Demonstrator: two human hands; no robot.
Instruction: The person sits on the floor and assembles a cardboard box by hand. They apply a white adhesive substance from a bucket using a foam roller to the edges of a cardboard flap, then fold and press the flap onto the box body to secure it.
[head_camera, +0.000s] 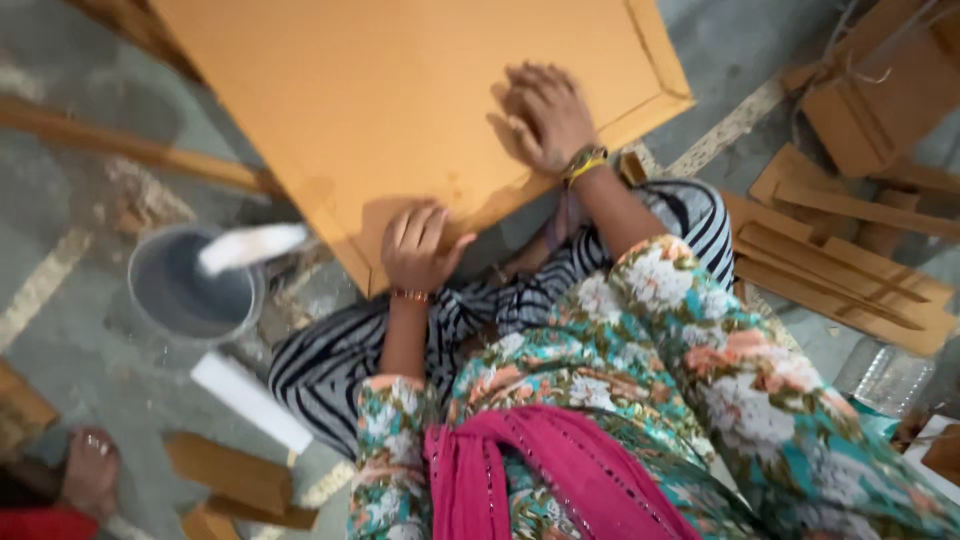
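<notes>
A large orange-brown board (400, 90) with a raised frame along its edge lies tilted in front of me, resting over my lap in striped trousers. My left hand (418, 245) is curled on the board's near edge, gripping it. My right hand (545, 115) lies on the board's surface near its right corner, fingers bent, a watch at the wrist. Whether something small is under the right fingers cannot be made out because of blur.
A grey bucket (190, 290) with a white object in it stands at left on the concrete floor. A white strip (250, 400) lies below it. Wooden offcuts (840, 270) pile at right. Another person's foot (90, 470) shows at bottom left.
</notes>
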